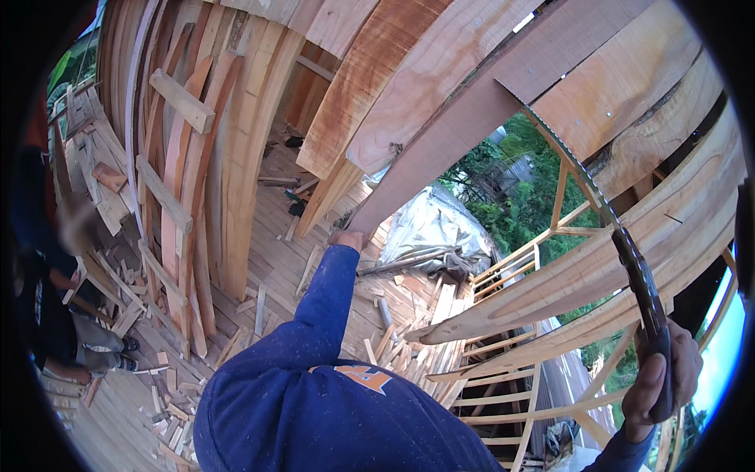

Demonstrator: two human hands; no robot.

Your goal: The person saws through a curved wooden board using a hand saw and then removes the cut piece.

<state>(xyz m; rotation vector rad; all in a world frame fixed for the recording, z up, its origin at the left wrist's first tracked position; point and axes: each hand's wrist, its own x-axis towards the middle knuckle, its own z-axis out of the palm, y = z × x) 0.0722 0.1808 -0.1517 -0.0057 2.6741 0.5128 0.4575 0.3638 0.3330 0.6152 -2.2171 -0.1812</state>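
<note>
My left arm stretches forward in a blue sleeve. At its end my left hand grips the lower end of a long brown plank, with most of its fingers hidden. On the right, my right hand is closed around the dark handle of a hand saw. The saw's narrow toothed blade is seen nearly edge-on and reaches up to the edge of the brown plank. A thin line crosses the plank at the blade's far end; I cannot tell how deep it goes.
Wide boards with fasteners lie beside the plank. Tall timbers with short cross blocks stand at left. Offcuts litter the wooden floor. A person stands at far left. Long curved planks and a light wooden frame extend at right.
</note>
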